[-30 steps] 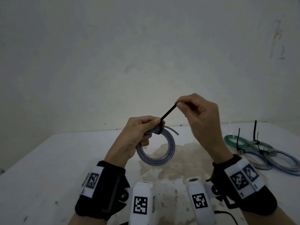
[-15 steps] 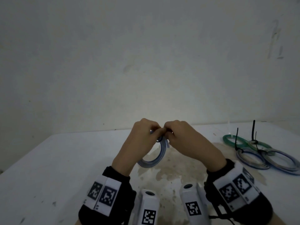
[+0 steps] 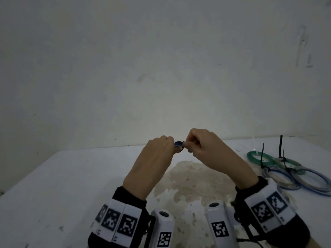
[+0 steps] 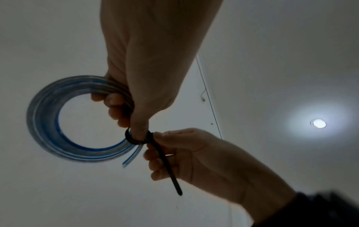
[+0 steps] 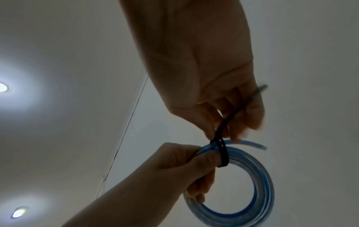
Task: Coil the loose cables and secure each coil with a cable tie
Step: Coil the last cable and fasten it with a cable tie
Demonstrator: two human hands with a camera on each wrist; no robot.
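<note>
Tie looped round the coil, both hands up over the bench (image 3: 53, 185)
Left hand (image 4: 143, 64) grips the springy, light coil (image 4: 48, 116) beside the tie (image 4: 136, 140); right hand (image 4: 186, 153) pinches the stiff, slick tail, best held close to the head

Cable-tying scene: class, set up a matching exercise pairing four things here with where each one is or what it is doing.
Things:
1. left hand
2. right hand
3. black cable tie
4. finished coils

States:
A. lying on the table at the right
B. looped round the blue coil
C. grips the blue coil
D. pinches the tie's tail

Pairs: 1-C, 2-D, 3-B, 4-A
</note>
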